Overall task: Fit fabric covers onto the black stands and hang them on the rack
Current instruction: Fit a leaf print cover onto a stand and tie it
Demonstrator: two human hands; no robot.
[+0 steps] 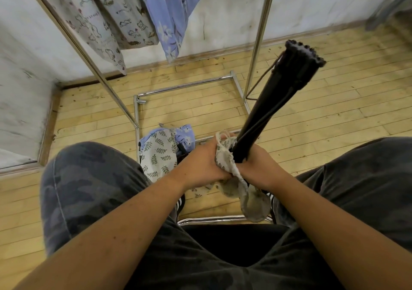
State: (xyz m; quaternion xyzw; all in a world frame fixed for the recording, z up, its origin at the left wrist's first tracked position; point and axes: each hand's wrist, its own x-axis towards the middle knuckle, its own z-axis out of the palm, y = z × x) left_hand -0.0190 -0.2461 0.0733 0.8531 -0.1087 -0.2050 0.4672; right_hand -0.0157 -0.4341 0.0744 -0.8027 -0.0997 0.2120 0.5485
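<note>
A floor of pale yellow wooden strips, scuffed and specked with dark marks, fills most of the view. Along its far edge runs a wooden skirting, and above that rises a white wall stained with grey streaks. At the floor's left edge a second wall, just as marked, meets the first in a corner. Nearer along that left edge sits a framed grey panel; what it is cannot be told. At the floor's far right corner stand grey metal legs, cut off by the frame.
</note>
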